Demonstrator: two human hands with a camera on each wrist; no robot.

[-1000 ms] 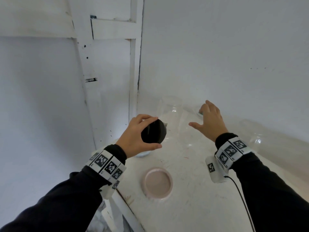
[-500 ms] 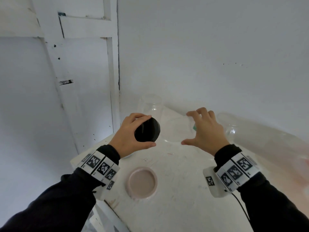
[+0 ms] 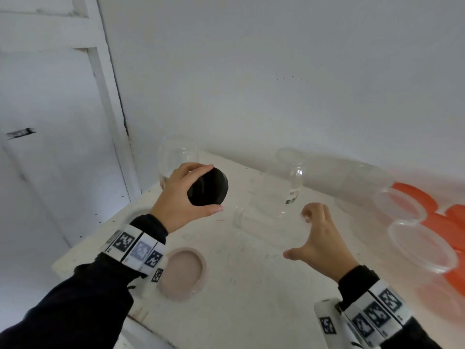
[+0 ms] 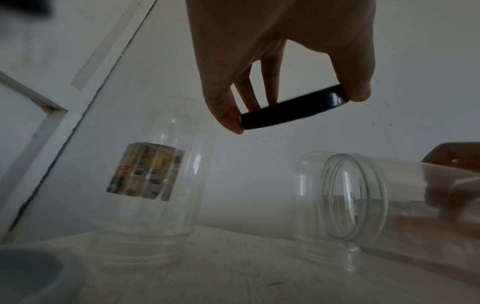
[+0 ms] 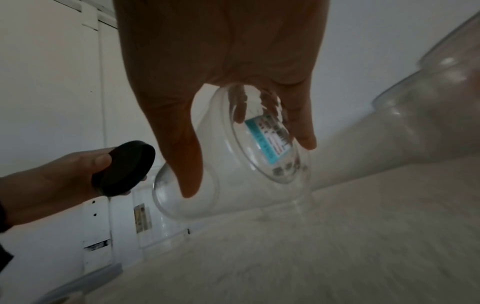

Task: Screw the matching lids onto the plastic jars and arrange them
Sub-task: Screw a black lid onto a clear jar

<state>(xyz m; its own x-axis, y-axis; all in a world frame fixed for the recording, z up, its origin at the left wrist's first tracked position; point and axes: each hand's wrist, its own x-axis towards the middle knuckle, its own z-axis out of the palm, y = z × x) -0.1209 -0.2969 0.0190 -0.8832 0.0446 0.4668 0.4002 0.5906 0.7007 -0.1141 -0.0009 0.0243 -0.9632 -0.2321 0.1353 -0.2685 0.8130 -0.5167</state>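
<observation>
My left hand (image 3: 210,188) holds a black round lid (image 3: 205,195) by its rim, between thumb and fingers, above the white table (image 3: 251,298). The left wrist view shows the lid (image 4: 293,111) edge-on. My right hand (image 3: 297,234) grips a clear plastic jar (image 3: 264,222) from above near its base. The jar lies tilted on its side in the air, its threaded mouth (image 4: 355,197) facing the lid. A blue label shows through the jar (image 5: 233,164) in the right wrist view. Lid and jar mouth are apart.
A pink lid (image 3: 183,273) lies near the table's front left edge, and a pale lid (image 3: 138,215) sits under my left wrist. Two clear jars (image 3: 176,162) (image 3: 294,182) stand upside down by the wall. Large clear jars (image 3: 402,205) with orange lids lie at the right.
My right hand has pulled the clear jar from the back toward me and tipped it on its side. My left hand still holds the black lid. The head view has swung right.
</observation>
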